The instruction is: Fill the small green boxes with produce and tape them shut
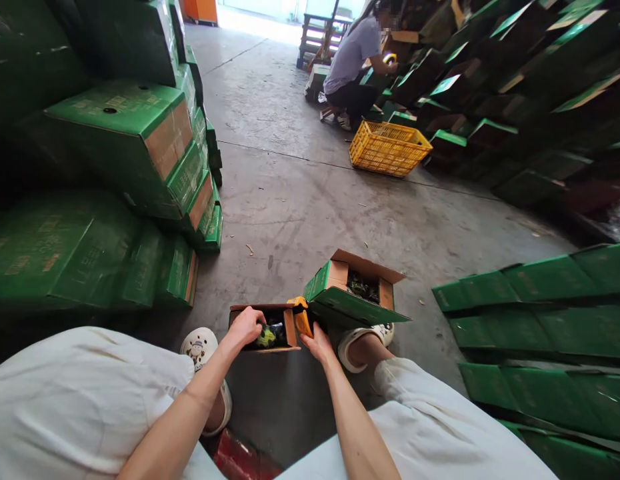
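Observation:
A small open carton (290, 328) stands on the floor between my feet, with dark plastic packing and something yellow-green inside. My left hand (246, 327) reaches over its left end, fingers curled down into the opening; what they grip is hidden. At the right end of this carton, my right hand (319, 343) is closed around the lower part of a yellow tape dispenser (303, 320). Just beyond it, a second green carton (335, 293) sits tilted with its flaps up, dark leafy-looking contents showing.
Green cartons are stacked high on my left (120, 127), and rows of cartons (530, 333) stand at my right. A yellow plastic crate (390, 150) rests on the concrete floor (285, 193) ahead. Behind it a person (353, 63) crouches beside piled open cartons. Something red (240, 457) lies below me.

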`<state>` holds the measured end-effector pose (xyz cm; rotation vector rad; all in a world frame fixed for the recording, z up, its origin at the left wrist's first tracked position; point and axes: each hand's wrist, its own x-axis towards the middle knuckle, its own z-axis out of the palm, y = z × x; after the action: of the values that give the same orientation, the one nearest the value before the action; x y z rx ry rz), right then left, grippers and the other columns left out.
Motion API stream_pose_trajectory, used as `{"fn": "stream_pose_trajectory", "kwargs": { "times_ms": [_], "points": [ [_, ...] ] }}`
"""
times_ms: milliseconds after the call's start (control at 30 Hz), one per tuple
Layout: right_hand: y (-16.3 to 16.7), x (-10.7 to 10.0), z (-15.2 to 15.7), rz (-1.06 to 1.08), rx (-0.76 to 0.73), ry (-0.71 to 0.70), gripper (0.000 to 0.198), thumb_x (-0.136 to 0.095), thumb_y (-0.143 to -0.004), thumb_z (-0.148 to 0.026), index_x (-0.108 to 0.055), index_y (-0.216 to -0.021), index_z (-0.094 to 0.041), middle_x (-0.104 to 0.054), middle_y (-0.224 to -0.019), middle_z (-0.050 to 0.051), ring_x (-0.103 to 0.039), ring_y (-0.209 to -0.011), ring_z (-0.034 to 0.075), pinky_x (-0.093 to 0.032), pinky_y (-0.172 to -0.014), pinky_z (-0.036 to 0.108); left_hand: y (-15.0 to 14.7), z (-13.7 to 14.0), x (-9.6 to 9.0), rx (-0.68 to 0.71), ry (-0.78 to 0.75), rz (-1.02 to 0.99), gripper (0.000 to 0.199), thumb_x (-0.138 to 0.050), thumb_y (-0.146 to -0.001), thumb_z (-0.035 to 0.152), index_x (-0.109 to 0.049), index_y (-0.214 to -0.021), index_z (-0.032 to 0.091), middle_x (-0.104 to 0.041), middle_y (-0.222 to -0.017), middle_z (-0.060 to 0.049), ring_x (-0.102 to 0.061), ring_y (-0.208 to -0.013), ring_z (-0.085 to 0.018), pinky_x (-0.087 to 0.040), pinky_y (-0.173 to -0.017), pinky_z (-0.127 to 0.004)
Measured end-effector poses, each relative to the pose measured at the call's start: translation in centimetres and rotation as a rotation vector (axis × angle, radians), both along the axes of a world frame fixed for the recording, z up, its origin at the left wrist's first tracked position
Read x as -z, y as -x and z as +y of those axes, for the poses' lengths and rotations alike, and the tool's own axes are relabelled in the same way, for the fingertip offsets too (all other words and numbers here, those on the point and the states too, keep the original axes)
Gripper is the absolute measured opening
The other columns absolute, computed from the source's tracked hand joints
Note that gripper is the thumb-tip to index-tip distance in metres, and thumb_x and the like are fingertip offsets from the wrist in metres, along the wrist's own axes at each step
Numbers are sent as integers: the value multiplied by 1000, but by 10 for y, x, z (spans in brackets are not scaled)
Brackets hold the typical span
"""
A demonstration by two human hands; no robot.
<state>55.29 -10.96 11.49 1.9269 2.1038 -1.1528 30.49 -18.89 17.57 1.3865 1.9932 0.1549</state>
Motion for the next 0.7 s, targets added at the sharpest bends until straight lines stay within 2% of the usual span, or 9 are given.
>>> {"fn": "stream_pose_trajectory", "kwargs": {
  "times_ms": [100, 233, 333, 433, 567, 700],
  "points": [
    [4, 2, -9, -11, 1, 25, 34, -69, -88, -31, -67, -120, -18, -77, -111, 11, -72, -107, 29, -50, -83, 29, -15, -10, 7, 53, 67, 31, 35, -54, -91, 15, -69, -121, 21, -75, -122, -12, -70, -117, -26, -49, -98, -32],
    [6, 6, -15, -32, 2, 48, 26, -64, -93, -33, -69, -112, -15, -77, -113, 15, -73, -108, 28, -50, -82, 27, -32, -11, 17, 119, 122, 59, 41, -57, -95, 28, -57, -134, 18, -72, -128, -18, -67, -124, -32, -49, -100, -38],
    [9, 7, -18, -65, 5, 48, 26, -65, -94, -33, -70, -111, -14, -77, -111, 16, -74, -105, 28, -51, -79, 27, -37, -6, 21, 146, 141, 75, 50, -62, -91, 30, -53, -138, 12, -67, -135, -24, -63, -128, -36, -47, -104, -41],
    [12, 2, -23, -111, -7, 35, 23, -65, -95, -32, -70, -110, -15, -78, -107, 15, -75, -103, 27, -50, -76, 26, -39, -5, 24, 150, 136, 77, 60, -69, -84, 34, -52, -137, 12, -66, -136, -23, -58, -133, -39, -45, -108, -42],
    [18, -18, -20, -195, -33, -12, 18, -62, -98, -33, -71, -105, -18, -79, -99, 13, -76, -98, 28, -51, -75, 28, -39, -8, 27, 138, 134, 64, 51, -69, -80, 30, -56, -128, 17, -73, -122, -17, -60, -130, -37, -47, -101, -40],
    [36, -56, 3, -185, -105, -185, 30, -40, -109, -32, -67, -117, -22, -76, -113, 13, -72, -109, 25, -48, -86, 27, -35, -9, 28, 168, 124, -2, 48, -69, -77, 22, -57, -124, 20, -74, -117, -13, -68, -118, -31, -49, -94, -32]
  ]
}}
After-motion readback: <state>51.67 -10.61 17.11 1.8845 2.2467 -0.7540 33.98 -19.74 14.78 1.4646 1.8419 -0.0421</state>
